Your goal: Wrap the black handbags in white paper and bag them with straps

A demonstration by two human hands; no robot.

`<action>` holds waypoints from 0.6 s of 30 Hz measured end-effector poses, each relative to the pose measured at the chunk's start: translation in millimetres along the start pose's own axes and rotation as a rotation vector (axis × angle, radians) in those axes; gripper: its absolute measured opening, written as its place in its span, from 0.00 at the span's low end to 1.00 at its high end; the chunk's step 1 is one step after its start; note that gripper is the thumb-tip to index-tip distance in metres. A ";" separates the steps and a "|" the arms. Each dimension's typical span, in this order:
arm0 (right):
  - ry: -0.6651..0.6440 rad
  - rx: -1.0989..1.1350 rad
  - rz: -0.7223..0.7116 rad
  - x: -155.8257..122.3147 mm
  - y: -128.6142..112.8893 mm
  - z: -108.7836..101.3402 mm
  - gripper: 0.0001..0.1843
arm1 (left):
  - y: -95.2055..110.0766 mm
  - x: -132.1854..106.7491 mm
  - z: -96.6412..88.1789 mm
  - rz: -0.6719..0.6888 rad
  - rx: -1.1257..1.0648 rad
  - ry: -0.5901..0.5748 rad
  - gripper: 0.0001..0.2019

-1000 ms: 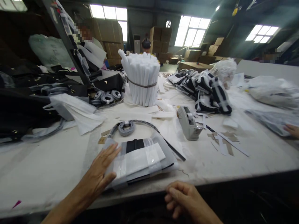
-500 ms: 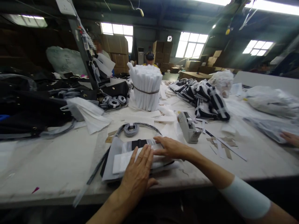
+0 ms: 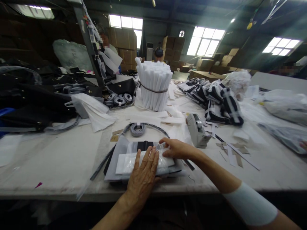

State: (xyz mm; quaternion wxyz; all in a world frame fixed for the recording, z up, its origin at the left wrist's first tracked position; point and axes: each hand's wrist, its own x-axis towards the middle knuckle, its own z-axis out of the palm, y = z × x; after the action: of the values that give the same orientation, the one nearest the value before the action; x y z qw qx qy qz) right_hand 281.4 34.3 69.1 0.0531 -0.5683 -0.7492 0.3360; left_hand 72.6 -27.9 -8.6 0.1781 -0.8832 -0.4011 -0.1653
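A flat black item wrapped in white paper and clear film (image 3: 124,159) lies near the table's front edge. My left hand (image 3: 144,174) rests flat on its middle, fingers stretched out and together. My right hand (image 3: 176,148) presses on the wrap's far right corner with the fingers bent down onto the film. A coiled grey strap (image 3: 137,129) with a long dark strap (image 3: 103,162) trailing from it lies just behind the wrapped item. A grey tape dispenser (image 3: 198,130) stands to the right of my right hand.
A bound bundle of white paper rolls (image 3: 154,84) stands at mid table. Wrapped black-and-white items (image 3: 220,102) pile at right, black bags (image 3: 28,102) at left. Paper scraps (image 3: 236,153) litter the right. Another person's fingers (image 3: 303,145) show at the right edge. People stand behind.
My left hand slid from the wrap's left edge onto its middle. My right hand came up from below the table edge onto the wrap's far right corner. The view shifted slightly.
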 end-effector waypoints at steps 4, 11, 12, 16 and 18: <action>-0.122 0.284 -0.025 -3.3 18.5 -0.2 0.33 | 4.1 -1.4 2.6 -0.074 -0.015 0.049 0.44; -0.312 0.424 -0.040 -12.6 21.0 2.1 0.39 | 2.7 -0.2 0.5 -0.143 -0.130 0.051 0.44; -0.277 0.328 -0.035 -13.6 17.0 1.4 0.40 | 1.8 0.0 1.7 -0.127 -0.155 0.048 0.42; -0.150 0.021 -0.058 -17.5 3.1 -1.7 0.42 | 0.5 -0.3 10.6 -0.117 -0.248 0.047 0.36; -0.156 0.023 -0.047 -18.9 1.6 -1.5 0.43 | 1.4 -0.2 13.2 -0.140 -0.267 0.038 0.37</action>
State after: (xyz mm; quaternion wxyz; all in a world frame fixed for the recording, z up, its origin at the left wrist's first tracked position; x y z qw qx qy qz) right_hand 290.0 18.4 75.1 0.0089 -0.5221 -0.7602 0.3865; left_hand 75.6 -23.0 -20.5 0.0547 -0.8657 -0.4327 -0.2456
